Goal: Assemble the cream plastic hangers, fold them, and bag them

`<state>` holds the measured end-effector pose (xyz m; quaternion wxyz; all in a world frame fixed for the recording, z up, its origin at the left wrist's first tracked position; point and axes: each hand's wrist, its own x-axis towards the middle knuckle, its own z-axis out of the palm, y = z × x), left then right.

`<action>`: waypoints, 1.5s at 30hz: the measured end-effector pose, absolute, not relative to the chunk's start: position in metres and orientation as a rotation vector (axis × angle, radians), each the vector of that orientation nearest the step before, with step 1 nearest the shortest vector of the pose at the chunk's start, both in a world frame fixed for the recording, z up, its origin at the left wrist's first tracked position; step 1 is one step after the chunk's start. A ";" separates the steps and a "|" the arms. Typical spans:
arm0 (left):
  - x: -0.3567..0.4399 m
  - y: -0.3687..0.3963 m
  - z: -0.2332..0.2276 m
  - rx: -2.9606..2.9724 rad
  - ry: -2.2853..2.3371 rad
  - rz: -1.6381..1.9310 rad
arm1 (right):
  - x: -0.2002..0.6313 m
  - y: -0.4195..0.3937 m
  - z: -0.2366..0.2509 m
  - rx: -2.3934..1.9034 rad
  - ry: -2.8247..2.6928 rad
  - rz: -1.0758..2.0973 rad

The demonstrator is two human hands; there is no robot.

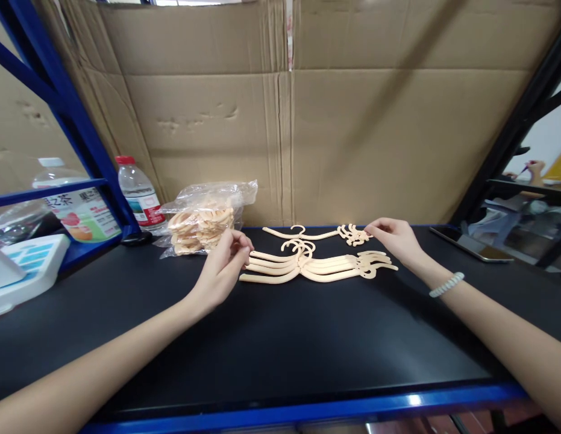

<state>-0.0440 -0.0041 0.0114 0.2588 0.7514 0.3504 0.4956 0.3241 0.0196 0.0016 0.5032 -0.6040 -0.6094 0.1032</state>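
Hangers: a fanned stack of cream plastic hangers (316,265) lies on the black shelf top (280,337), hooks gathered near the middle, arms spread left and right — overlapped so the ends stay within reach of both hands.
Single hanger: one more cream hanger (307,234) lies apart, just behind the stack, its right end under the right hand's fingertips.
Left hand: the left hand (226,265) is at the left ends of the stack, fingers curled and pinched together; it looks closed on one hanger tip, though the contact is small and I cannot be sure it grips rather than merely touches.
Right hand: the right hand (395,238) reaches in from the right, fingertips bent onto the ornate right end of the single hanger — touching it, not clearly clamped; a pale coiled band (446,284) sits on that wrist.
Bag: a clear plastic bag of more cream pieces (203,223) rests just left of the stack, near the left hand, a likely supply kept close.
Bottles: a water bottle with a red cap (138,193) and a second labelled bottle (76,208) stand by the blue rack post (72,114), well clear of the hands.
Backdrop: flattened cardboard (307,120) lines the rear.
Phone: a dark phone (465,244) lies far right.
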 end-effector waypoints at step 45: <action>0.007 0.130 0.010 2.916 1.257 0.560 | 0.371 0.058 -0.030 -1.332 -2.169 -0.140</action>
